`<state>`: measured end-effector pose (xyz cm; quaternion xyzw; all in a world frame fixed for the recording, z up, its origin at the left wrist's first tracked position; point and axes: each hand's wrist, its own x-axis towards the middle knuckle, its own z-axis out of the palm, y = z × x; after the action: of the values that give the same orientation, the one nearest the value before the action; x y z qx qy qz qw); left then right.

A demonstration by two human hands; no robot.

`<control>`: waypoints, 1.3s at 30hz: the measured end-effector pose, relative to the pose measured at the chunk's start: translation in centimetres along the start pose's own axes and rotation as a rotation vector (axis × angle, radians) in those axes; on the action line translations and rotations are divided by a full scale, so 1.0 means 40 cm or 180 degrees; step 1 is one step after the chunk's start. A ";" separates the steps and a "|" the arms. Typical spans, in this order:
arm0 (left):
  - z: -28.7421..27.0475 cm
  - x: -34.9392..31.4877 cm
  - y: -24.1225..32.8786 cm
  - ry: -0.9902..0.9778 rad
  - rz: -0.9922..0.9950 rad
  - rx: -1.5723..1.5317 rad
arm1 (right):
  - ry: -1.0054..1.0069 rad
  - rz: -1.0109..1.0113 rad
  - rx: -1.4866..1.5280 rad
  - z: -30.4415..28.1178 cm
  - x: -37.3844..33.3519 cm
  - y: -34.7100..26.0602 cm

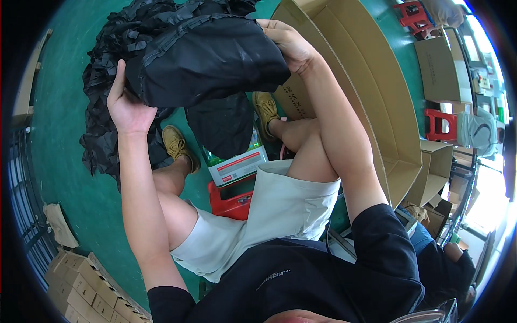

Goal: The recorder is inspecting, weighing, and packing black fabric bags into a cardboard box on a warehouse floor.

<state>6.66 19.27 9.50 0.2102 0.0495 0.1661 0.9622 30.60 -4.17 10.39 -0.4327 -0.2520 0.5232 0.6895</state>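
A black fabric piece with a seam along its upper edge, perhaps a pouch or cover, is stretched between my two hands. My left hand holds its left end, thumb raised along the side and the other fingers hidden behind the cloth. At the upper right corner, my right hand is closed on the fabric. Behind it, a large heap of crumpled black fabric pieces lies on the floor. Below the held piece, another black piece drapes over a white carton with a red stripe.
A big open cardboard box stands close on my right. Between my legs is a red plastic stool. More red stools and cartons are farther right, and another person sits at lower right. Stacked cartons occupy the lower left.
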 end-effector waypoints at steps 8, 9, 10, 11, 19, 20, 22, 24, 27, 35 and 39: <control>-0.009 0.007 -0.005 0.0435 0.0179 0.0282 | 0.0252 -0.0201 0.0118 -0.036 0.020 0.021; -0.009 0.005 -0.006 0.0420 0.0181 0.0358 | 0.0169 -0.0181 0.0174 -0.042 0.023 0.022; -0.010 0.003 -0.005 0.0426 0.0183 0.0362 | 0.0085 -0.0160 0.0230 -0.046 0.024 0.024; -0.011 0.004 -0.007 0.0400 0.0123 0.0374 | 0.0090 -0.0160 0.0230 -0.047 0.022 0.024; -0.003 0.008 -0.014 0.0472 0.0125 0.0497 | 0.0213 -0.0111 0.0064 -0.038 0.011 0.014; -0.001 0.007 -0.015 0.0515 0.0152 0.0516 | 0.0210 -0.0110 0.0068 -0.032 0.011 0.015; -0.001 0.006 -0.017 0.0561 0.0179 0.0537 | 0.0463 -0.0118 0.0020 -0.020 0.010 0.017; -0.001 0.009 -0.019 0.0675 0.0214 0.0652 | 0.0404 -0.0125 -0.0012 -0.023 0.007 0.013; -0.003 0.011 -0.017 0.0732 0.0214 0.0658 | 0.0312 -0.0122 -0.0010 -0.021 0.007 0.011; -0.004 0.011 -0.014 0.0743 0.0237 0.0656 | 0.0264 -0.0121 0.0019 -0.021 0.008 0.012; -0.003 0.010 -0.014 0.0791 0.0277 0.0685 | 0.0316 -0.0111 -0.0010 -0.021 0.007 0.012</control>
<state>7.17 18.96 9.15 0.2917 0.1764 0.2261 0.9125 31.14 -4.15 9.54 -0.4548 -0.2258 0.4886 0.7095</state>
